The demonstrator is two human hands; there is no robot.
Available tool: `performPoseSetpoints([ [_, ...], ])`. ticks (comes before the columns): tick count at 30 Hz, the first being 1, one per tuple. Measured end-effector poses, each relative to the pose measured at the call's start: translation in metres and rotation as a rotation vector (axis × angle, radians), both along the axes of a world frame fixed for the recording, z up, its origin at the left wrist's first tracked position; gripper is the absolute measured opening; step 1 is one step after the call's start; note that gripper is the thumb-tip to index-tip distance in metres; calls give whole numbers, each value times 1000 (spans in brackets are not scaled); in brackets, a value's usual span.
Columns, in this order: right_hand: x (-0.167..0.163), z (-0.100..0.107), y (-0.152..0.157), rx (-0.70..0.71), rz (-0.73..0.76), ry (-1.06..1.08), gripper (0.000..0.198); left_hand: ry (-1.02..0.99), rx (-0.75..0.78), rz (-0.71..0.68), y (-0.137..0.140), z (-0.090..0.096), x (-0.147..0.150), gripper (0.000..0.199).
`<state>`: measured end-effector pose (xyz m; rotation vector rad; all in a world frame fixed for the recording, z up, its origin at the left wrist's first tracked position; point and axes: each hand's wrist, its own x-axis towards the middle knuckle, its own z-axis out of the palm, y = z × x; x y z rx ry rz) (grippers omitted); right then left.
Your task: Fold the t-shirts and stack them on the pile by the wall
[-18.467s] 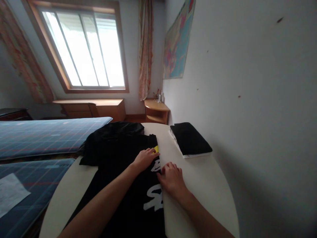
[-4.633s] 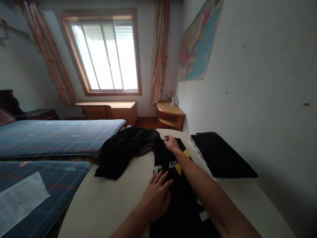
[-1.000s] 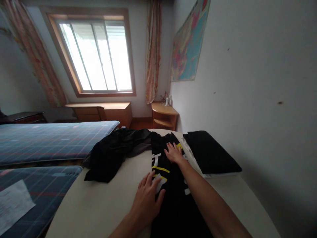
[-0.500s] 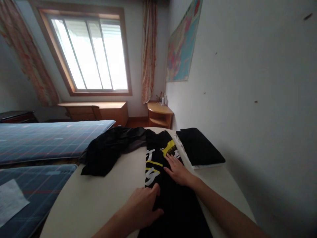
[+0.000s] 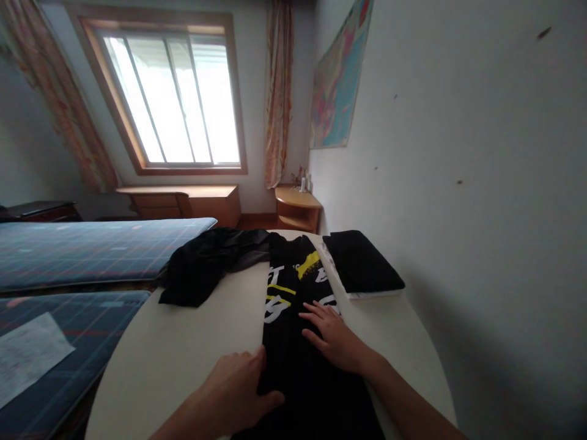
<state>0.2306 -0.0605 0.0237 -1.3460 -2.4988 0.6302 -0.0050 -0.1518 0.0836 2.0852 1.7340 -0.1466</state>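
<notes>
A black T-shirt (image 5: 316,391) with white lettering and yellow marks lies folded lengthwise into a long strip on the round white table (image 5: 206,330). At the strip's left edge is my left hand (image 5: 233,388), its thumb held apart over the fabric and its fingertips partly hidden from me. My right hand (image 5: 337,336) rests palm down on the shirt, just below the printed lettering, fingers spread and holding nothing.
A crumpled black garment (image 5: 206,263) lies at the table's far left. To the right, near the wall, sits a folded black garment (image 5: 362,263) with a white layer underneath. Plaid mattresses (image 5: 105,250) stand left of the table, one bearing a paper sheet (image 5: 32,354).
My right hand has drawn back toward me over the shirt, off the yellow print. My left hand has shifted left and slightly nearer along the shirt's edge. The view has moved slightly.
</notes>
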Motion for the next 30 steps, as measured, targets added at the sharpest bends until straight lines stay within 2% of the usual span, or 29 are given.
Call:
performPoseSetpoints([
  [6,4,1,1,26,10,29,48,82,64,81,-12,-12,-5,49],
  [11,6,-3,2,38,17,43,46,1,40,43,-18,-28,-12,21],
  [16,7,-7,4,48,28,53,45,-32,54,24,-22,-31,-12,9],
  [19,7,-6,4,48,24,45,44,-46,87,37,-23,-27,-7,11],
  [23,7,-3,3,55,28,48,44,-129,61,28,-23,-13,4,7],
  [24,8,-3,3,55,32,47,43,-176,41,2,-24,-8,7,7],
  [28,9,-2,3,59,56,43,38,-382,-94,-189,-27,6,18,30],
  [30,9,-2,3,71,65,44,37,-476,-195,-255,-25,7,20,29],
])
